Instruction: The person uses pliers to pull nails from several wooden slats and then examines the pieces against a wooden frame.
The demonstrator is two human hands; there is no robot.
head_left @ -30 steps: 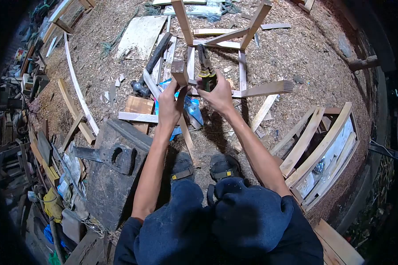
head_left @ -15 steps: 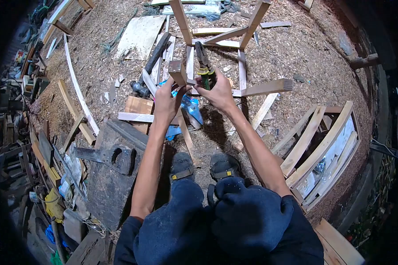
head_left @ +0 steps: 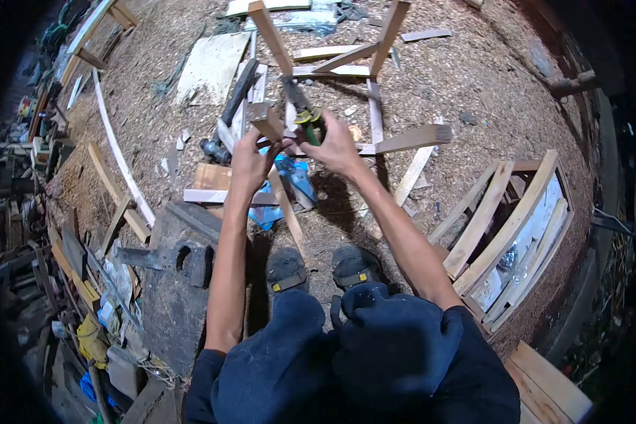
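Here the floor (head_left: 473, 78) is thick with wood shavings and offcuts. Ahead of the hands stands an upturned wooden frame (head_left: 332, 60), two of its legs pointing up and away, its rails pale against the litter. A dark iron block (head_left: 184, 265) lies at the left near the person's left arm, and a slatted wooden panel (head_left: 509, 233) lies at the right. A long curved strip (head_left: 116, 152) runs along the left side, and a blue plastic wrapper (head_left: 290, 177) sits under the hands, partly hidden by them. The person's two shoes (head_left: 318, 268) rest on the shavings just below.

The left hand (head_left: 251, 159) is closed around a wooden leg (head_left: 272, 141), a square-section stick of bare tan wood that tilts, its blunt top end raised above the fingers and its lower length running down toward the shoes. The right hand (head_left: 336, 145) is clenched on a pair of pliers (head_left: 302, 113), yellow-green at the grips and dark at the head, which points up and away. The pliers sit just beside the upper part of the leg; whether their tip touches the wood cannot be told. Both are held in the air between the frame and the shoes.
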